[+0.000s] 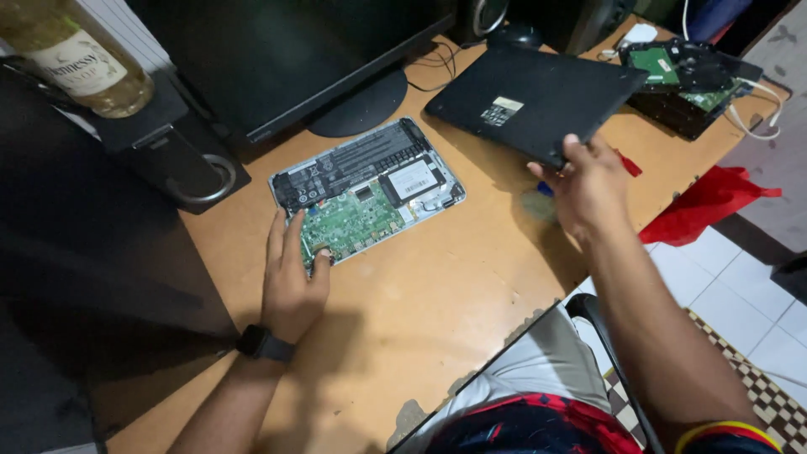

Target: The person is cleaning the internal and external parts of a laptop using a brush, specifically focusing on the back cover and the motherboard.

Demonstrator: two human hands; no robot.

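Two bare hands are at work over a wooden table (437,286). The left hand (290,273), with a dark watch (265,343) on its wrist, lies flat and unclenched, fingers spread, on the near left corner of an opened laptop base (367,190). That base lies on the table in front of a monitor stand (357,105), its green circuit board (349,223), black battery (353,164) and a flat drive with a white label (411,179) all exposed. The right hand (588,187) grasps the near edge of a black bottom cover (534,97), thumb on top and fingers underneath, holding it tilted above the table to the right of the base, well clear of it. Just under that hand a small blue object shows, too hidden to identify. A red cloth (706,202) hangs over the table's right edge. Behind the cover, at the far right corner, sits another dismantled device with a green board (685,80) and white cables. A black speaker (181,155) stands at the left with a glass bottle (80,55) on top.
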